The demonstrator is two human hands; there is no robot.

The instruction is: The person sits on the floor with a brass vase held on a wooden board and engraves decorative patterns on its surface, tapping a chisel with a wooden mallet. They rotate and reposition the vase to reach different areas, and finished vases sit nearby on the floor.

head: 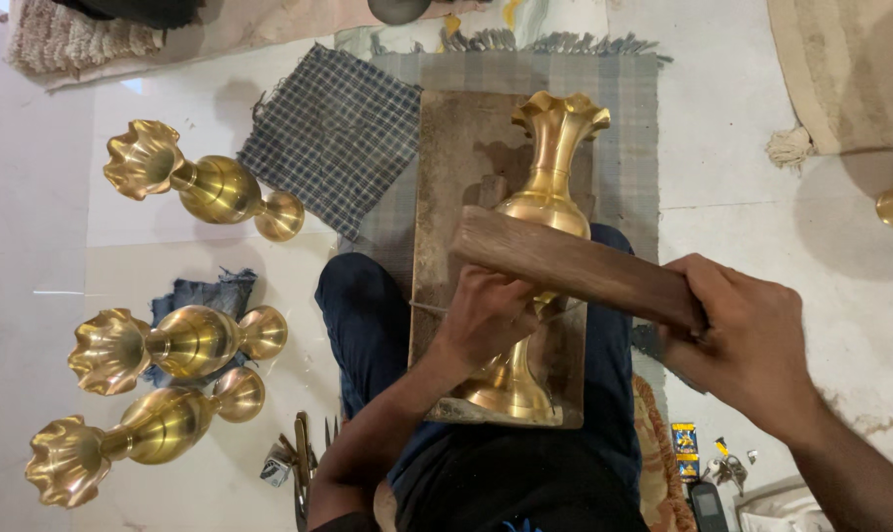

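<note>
A brass vase (550, 158) with a fluted rim lies on a worn wooden board (456, 167) across my lap. My left hand (486, 315) grips the vase around its narrow stem, near the flared foot. My right hand (742, 340) holds one end of a flat wooden block (565, 261), which lies across the vase's round belly. The part of the vase under the block and my left hand is hidden.
Three more brass vases (205, 187) (175, 345) (141, 429) lie on the white floor at left. A checked cloth (333, 133) and a grey rug (624, 108) lie beyond the board. Small tools (299, 458) sit by my left knee, small packets (683, 448) by my right.
</note>
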